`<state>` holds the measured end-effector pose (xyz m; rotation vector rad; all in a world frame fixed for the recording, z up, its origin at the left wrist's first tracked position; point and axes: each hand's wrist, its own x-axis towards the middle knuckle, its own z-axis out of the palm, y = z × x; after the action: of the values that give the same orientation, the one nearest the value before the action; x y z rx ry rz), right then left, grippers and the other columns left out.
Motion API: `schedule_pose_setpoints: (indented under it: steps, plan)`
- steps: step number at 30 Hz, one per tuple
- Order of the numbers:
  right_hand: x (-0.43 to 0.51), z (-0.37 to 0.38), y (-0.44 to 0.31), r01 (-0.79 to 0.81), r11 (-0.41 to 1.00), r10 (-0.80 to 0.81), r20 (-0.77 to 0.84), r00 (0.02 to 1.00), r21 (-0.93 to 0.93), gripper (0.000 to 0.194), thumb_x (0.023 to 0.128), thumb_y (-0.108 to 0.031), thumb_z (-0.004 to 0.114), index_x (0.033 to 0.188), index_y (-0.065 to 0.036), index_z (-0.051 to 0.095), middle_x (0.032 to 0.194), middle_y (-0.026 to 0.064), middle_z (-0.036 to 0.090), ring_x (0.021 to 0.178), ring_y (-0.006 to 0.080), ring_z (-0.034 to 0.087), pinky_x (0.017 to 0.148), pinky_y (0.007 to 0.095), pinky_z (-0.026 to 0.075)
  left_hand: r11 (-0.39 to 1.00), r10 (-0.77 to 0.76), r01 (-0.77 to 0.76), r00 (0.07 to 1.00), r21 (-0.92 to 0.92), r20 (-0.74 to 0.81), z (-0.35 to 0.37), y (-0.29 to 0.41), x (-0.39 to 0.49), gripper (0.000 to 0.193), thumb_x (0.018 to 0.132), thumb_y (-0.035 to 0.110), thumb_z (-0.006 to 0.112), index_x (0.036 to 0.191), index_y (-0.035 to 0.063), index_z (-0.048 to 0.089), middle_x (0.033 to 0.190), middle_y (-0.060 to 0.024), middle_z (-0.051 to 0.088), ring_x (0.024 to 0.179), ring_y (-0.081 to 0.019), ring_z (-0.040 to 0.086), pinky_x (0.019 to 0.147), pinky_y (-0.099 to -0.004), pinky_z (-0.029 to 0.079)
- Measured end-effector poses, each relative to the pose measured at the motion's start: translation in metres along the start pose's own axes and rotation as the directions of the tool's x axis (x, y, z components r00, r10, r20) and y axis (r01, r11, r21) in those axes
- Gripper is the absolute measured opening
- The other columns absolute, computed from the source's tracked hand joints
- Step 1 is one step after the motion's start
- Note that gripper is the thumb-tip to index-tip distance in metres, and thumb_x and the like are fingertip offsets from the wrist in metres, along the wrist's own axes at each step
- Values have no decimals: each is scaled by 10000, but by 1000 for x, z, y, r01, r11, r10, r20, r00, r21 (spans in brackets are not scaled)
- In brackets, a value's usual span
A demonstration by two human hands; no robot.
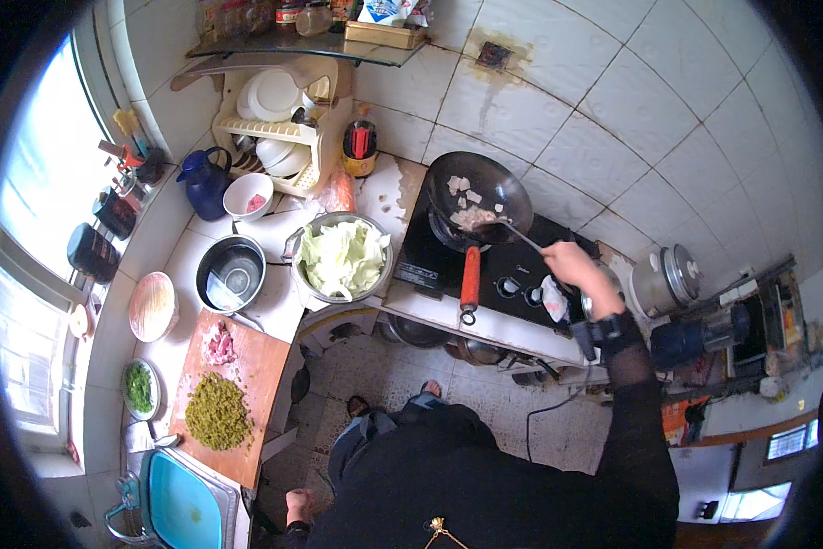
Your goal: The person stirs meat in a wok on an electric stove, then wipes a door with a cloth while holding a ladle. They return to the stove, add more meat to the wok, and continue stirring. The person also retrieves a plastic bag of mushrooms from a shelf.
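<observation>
My right hand (575,266) grips the handle of a metal spatula (521,235), whose blade lies among pale pieces of meat (472,217) in a dark wok (497,184). The wok stands on the left burner of a black gas hob (439,264), and its red handle (471,278) points towards me. Low beside my body, away from the counter, hangs my left hand (299,504); its fingers look curled and nothing shows in them. Left of the hob, a metal bowl (387,271) holds torn cabbage leaves (343,254).
A wooden cutting board (267,384) bears chopped green vegetable (218,412) and raw meat (219,345). Near it are a pot of water (231,274), a blue jug (205,184), a dish rack (322,154) and a turquoise basin (185,504). A sauce bottle (360,144) stands behind the cabbage.
</observation>
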<state>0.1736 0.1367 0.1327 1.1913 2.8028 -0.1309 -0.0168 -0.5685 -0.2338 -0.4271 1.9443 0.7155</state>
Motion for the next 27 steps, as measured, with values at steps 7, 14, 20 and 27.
schedule_pose_setpoints:
  steps: [7, 14, 20, 27]
  plan:
    - [80, 42, 20, 32, 975, 27, -262, 965, 220, 252, 812, -128, 542, 1022, -20, 631, 947, 229, 607, 913, 354, 593, 815, 402, 475, 979, 35, -39, 999, -199, -23, 29, 49, -45, 144, 762, -58, 503, 788, 12, 626, 604, -78, 561, 475, -170, 524, 420, -298, 418]
    - [54, 44, 23, 60, 988, -50, -78, 996, 142, 266, 807, -127, 547, 1051, -55, 622, 892, 230, 606, 862, 369, 599, 761, 413, 487, 974, -95, 64, 986, -217, -136, 87, -5, -43, 135, 775, -34, 531, 861, 36, 607, 667, -74, 578, 447, -152, 497, 382, -290, 383]
    - [3, -55, 78, 116, 977, -137, 107, 985, 180, 256, 802, -116, 540, 1032, -56, 634, 930, 209, 615, 851, 354, 610, 768, 385, 489, 896, -103, 117, 993, -428, 56, 118, -47, -33, 64, 829, 35, 525, 853, -2, 572, 544, -68, 518, 404, -168, 478, 365, -319, 392]
    - [48, 13, 68, 157, 980, -140, -140, 980, 121, 195, 807, -120, 523, 924, -35, 654, 872, 222, 617, 839, 378, 596, 758, 445, 486, 962, -66, 28, 989, -272, -131, 126, 44, -102, 92, 828, 72, 541, 869, -3, 575, 568, -47, 516, 418, -152, 485, 372, -296, 405]
